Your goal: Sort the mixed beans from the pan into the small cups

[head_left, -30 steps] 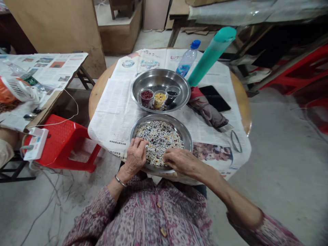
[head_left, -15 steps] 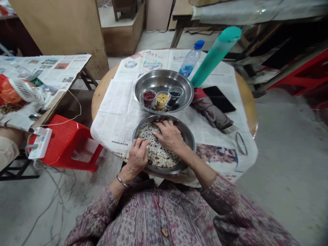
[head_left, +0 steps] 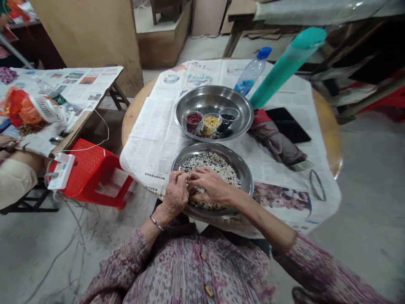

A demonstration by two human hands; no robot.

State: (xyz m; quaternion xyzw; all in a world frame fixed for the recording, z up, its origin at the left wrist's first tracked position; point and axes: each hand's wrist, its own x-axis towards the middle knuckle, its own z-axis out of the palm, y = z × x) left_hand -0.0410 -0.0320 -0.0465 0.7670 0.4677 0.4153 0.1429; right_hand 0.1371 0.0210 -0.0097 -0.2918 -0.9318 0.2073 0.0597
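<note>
A metal basin (head_left: 247,177) on the near side of the table holds a mix of white grains with dark, yellow and red beans. My left hand (head_left: 175,192) is curled at the basin's left front rim, its fingers closed; what lies inside them is hidden. Over the grains, my right hand (head_left: 210,184) bends its fingertips against the fingers of the left, and anything pinched there is too small to make out. Just behind, a second metal basin (head_left: 215,95) contains three clear cups: red beans (head_left: 193,120), yellow beans (head_left: 211,123) and black beans (head_left: 227,118).
Newspaper (head_left: 142,135) covers the round table. A water bottle (head_left: 251,71), a green cylinder (head_left: 287,67), a folded umbrella (head_left: 278,143), a black tablet (head_left: 289,124) and a dark loop (head_left: 317,185) lie around the basins. At left stand a red stool (head_left: 91,164), a power strip (head_left: 61,171) and another person's leg (head_left: 15,181).
My right hand has moved from the far part of the grains toward me and left, meeting my left hand. The left hand stays at the rim. The view has shifted slightly left.
</note>
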